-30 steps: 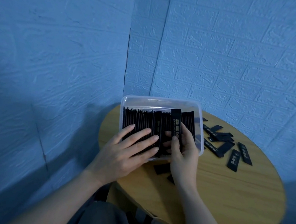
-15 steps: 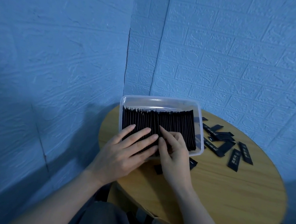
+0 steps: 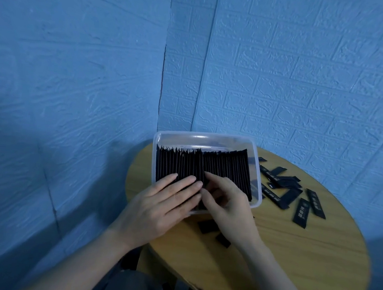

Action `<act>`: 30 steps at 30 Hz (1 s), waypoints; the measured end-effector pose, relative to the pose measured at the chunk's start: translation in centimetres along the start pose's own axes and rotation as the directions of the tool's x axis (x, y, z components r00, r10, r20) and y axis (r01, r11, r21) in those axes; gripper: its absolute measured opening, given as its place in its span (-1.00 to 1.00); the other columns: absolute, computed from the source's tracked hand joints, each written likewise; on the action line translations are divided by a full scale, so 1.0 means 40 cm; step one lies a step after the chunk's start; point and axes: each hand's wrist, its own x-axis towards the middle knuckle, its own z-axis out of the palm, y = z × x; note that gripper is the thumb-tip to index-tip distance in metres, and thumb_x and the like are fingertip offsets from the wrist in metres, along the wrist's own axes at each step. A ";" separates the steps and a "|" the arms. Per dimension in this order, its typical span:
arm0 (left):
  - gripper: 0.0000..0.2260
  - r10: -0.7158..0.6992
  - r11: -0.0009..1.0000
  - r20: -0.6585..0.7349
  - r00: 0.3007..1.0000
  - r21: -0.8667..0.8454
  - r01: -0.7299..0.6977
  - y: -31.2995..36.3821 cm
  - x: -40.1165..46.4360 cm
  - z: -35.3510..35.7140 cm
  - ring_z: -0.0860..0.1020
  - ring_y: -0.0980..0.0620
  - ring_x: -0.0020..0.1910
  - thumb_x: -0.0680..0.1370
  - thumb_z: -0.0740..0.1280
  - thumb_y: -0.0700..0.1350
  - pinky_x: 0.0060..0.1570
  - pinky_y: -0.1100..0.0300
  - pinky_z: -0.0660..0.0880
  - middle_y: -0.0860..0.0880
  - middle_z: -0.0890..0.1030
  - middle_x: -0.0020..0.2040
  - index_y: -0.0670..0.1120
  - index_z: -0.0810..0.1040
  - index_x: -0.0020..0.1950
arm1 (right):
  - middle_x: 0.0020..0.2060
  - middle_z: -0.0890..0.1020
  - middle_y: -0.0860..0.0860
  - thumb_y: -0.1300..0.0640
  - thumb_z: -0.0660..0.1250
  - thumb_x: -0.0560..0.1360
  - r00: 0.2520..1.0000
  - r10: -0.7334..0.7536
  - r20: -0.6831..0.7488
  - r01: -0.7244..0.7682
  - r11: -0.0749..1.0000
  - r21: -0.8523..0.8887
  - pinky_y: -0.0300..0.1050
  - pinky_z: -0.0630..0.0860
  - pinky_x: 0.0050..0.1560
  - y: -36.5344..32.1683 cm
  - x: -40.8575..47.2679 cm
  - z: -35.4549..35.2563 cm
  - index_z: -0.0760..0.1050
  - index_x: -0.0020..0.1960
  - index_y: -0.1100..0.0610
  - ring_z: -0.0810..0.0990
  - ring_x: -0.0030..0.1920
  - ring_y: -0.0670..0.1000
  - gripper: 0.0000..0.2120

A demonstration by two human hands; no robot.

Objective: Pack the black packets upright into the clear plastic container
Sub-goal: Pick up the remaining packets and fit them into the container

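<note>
Black packets (image 3: 202, 169) stand upright, filling the clear plastic container (image 3: 257, 175). Left hand (image 3: 157, 209) lies flat on them, fingers straight; right hand (image 3: 229, 203) presses beside it, holding nothing.

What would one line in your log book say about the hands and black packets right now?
left hand: flat on upright packets | right hand: fingers on same row | clear plastic container: nearly full | loose packets: on table

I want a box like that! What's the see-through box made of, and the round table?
The box looks like clear, glossy plastic: the packets show through its walls and the rim shines. The table looks like smooth, light wood or a wood-look top: grain lines run across it.
</note>
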 end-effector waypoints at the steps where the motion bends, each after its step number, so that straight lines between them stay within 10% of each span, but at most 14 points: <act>1: -0.70 0.007 1.000 0.007 1.000 0.006 -0.007 -0.001 -0.002 0.002 0.57 -0.05 0.26 0.51 0.30 -0.10 0.21 -0.03 0.53 -0.08 0.62 0.24 -0.14 0.66 0.18 | -0.02 0.59 -0.14 0.07 0.35 0.54 1.000 0.007 0.008 -0.007 1.000 -0.007 -0.18 0.55 0.00 0.004 0.001 -0.002 0.46 0.35 0.01 0.57 -0.02 -0.15 -0.61; 11: -0.62 0.133 0.986 0.032 0.991 0.099 -0.136 -0.014 -0.034 0.012 0.40 -0.13 0.43 0.59 0.39 -0.15 0.31 -0.06 0.45 -0.18 0.45 0.42 -0.21 0.48 0.38 | -0.19 0.60 -0.16 0.06 0.30 0.57 0.999 -0.045 -0.015 0.046 0.998 0.041 -0.10 0.57 -0.19 0.024 -0.014 0.006 0.43 0.30 -0.13 0.61 -0.16 -0.04 -0.68; 23: -0.66 0.118 0.986 0.037 0.992 0.117 -0.122 -0.015 -0.008 0.019 0.39 -0.14 0.43 0.63 0.33 -0.06 0.34 -0.12 0.42 -0.18 0.47 0.40 -0.20 0.50 0.35 | 0.02 0.61 -0.22 -0.13 0.28 0.49 0.991 -0.114 0.073 0.118 0.992 -0.053 0.13 0.51 0.09 0.034 -0.027 0.003 0.38 0.40 -0.16 0.58 0.03 -0.09 -0.52; 30: -0.66 0.119 0.989 0.046 0.992 0.083 -0.122 -0.019 -0.018 0.021 0.38 -0.14 0.44 0.61 0.35 -0.14 0.34 -0.13 0.41 -0.18 0.47 0.40 -0.19 0.49 0.37 | 0.06 0.54 -0.26 -0.13 0.44 0.41 0.981 -0.165 0.099 0.177 0.975 -0.130 -0.11 0.32 0.18 0.032 -0.038 -0.007 0.24 0.42 -0.27 0.47 0.10 -0.19 -0.35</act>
